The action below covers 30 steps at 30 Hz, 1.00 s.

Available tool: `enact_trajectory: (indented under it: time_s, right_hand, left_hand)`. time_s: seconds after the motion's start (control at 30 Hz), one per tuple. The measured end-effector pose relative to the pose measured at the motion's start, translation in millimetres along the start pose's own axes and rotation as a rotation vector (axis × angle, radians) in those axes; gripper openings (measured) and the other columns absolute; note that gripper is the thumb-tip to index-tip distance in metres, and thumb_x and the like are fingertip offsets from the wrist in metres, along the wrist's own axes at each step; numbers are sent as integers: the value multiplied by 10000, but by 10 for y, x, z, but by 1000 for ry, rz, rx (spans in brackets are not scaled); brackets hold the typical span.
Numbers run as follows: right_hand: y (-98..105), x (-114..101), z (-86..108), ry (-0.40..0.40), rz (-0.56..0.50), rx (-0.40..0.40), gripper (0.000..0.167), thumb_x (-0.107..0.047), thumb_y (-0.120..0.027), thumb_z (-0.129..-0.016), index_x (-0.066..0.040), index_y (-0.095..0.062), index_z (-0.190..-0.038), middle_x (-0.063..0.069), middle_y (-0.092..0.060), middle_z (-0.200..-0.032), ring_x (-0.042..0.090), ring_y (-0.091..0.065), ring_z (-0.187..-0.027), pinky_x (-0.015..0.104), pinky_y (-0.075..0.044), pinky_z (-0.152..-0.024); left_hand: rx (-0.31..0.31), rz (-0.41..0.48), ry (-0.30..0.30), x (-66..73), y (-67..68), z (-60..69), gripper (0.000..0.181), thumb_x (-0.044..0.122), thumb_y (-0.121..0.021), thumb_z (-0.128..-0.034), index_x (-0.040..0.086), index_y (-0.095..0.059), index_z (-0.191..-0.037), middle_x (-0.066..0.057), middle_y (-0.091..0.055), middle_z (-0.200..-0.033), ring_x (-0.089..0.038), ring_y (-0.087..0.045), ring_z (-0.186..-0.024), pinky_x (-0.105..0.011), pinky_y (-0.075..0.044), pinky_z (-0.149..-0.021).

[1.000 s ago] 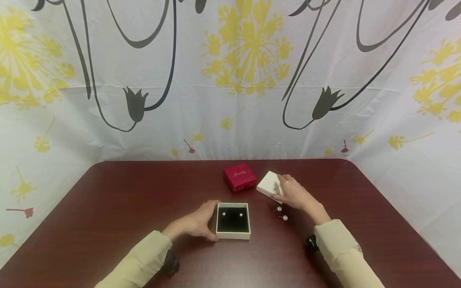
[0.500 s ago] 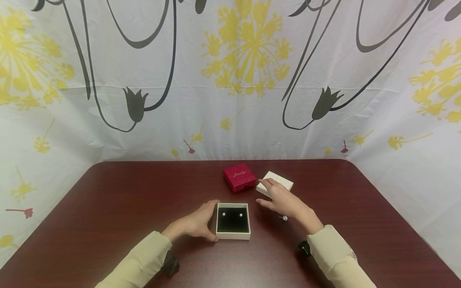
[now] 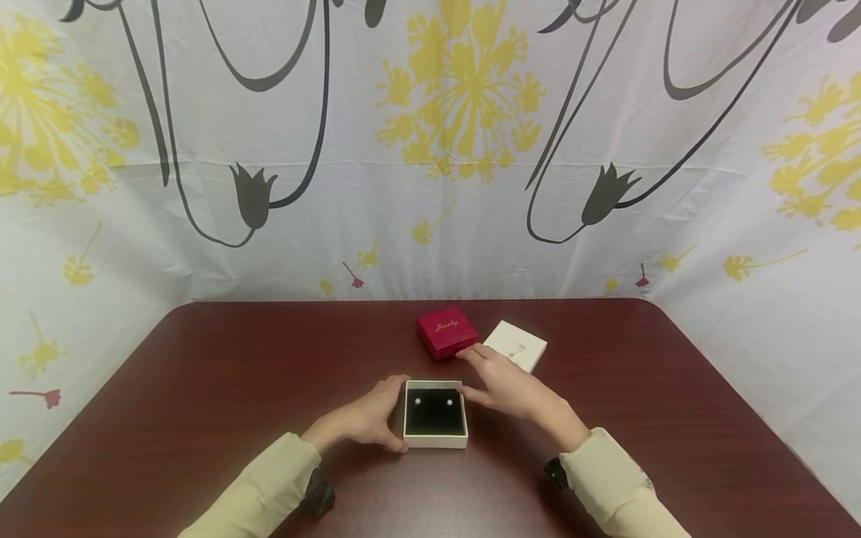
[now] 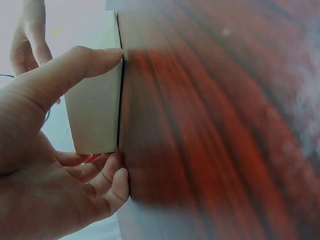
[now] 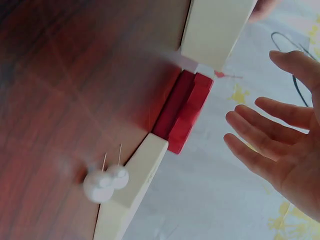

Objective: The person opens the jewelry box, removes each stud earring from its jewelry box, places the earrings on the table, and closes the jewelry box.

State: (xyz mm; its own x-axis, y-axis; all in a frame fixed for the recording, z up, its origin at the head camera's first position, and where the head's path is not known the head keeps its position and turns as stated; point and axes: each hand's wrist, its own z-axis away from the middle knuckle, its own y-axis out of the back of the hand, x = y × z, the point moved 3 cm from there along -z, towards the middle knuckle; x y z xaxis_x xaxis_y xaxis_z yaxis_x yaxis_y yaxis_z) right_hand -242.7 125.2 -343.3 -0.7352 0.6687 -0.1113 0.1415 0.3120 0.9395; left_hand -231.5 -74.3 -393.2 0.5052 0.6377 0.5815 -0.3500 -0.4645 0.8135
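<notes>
My left hand (image 3: pixel 366 412) grips the left side of an open white box (image 3: pixel 435 441), thumb at the near corner and fingers at the far one. Two pearl studs stand in the box's black insert (image 3: pixel 433 422). In the left wrist view, the thumb and curled fingers of my left hand (image 4: pixel 65 145) span the box side (image 4: pixel 95 110). My right hand (image 3: pixel 518 387) hovers at the box's right edge, fingers spread and holding nothing. The right wrist view shows this hand (image 5: pixel 285 130) apart from the box (image 5: pixel 215 32).
A red box (image 3: pixel 447 332) lies behind the white one, beside a white lid (image 3: pixel 528 345). Two loose pearl earrings (image 5: pixel 99 186) rest near the lid (image 5: pixel 137 170) in the right wrist view; my right hand hides them in the head view. A patterned curtain (image 3: pixel 464 224) hangs behind.
My right hand has moved left and nearer from the white lid to the open box's right side, uncovering most of the lid. My left hand has kept its grip in place.
</notes>
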Motion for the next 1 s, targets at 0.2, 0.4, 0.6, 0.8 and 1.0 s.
enact_trajectory:
  time_s: [0.2, 0.4, 0.6, 0.8, 1.0]
  right_hand:
    - [-28, -115, -30, 122, 59, 31, 402, -219, -701, -739, 12, -575, -1042, 76, -559, -963, 172, -559, -847, 278, -483, -750]
    - [-69, -196, -27, 168, -19, 16, 353, -153, -694, -745, 22, -583, -1031, 84, -556, -977, 158, -555, -844, 241, -477, -738]
    - [-104, -271, -40, 179, -23, -9, 324, -147, -686, -750, 11, -591, -1016, 73, -561, -962, 138, -561, -806, 201, -473, -696]
    - [-153, -316, -44, 195, -12, -59, 327, -158, -683, -752, -1, -593, -1025, 59, -585, -941, 131, -582, -796, 208, -482, -696]
    - [-189, -330, -30, 195, -12, -98, 356, -158, -698, -733, -6, -601, -1040, 49, -585, -909, 108, -572, -735, 190, -478, -666]
  left_hand:
    - [0, -4, -8, -1, 3, -12, 898, 174, -811, -561, -70, -291, -1250, -141, -409, -1166, -286, -377, -1114, -451, -324, -948]
    - [-3, -8, -19, -10, 0, -13, 886, 191, -810, -566, -53, -297, -1246, -125, -411, -1159, -265, -381, -1097, -436, -336, -936]
    - [-1, -11, -30, -15, -6, -16, 881, 190, -808, -564, -56, -299, -1240, -126, -414, -1151, -265, -387, -1090, -433, -340, -930]
    - [4, -9, -30, -10, -6, -10, 882, 184, -811, -562, -61, -301, -1239, -122, -418, -1138, -264, -394, -1078, -430, -344, -924]
    - [5, -4, -25, -7, -3, -6, 889, 178, -810, -564, -63, -295, -1247, -124, -414, -1148, -270, -390, -1087, -434, -340, -928]
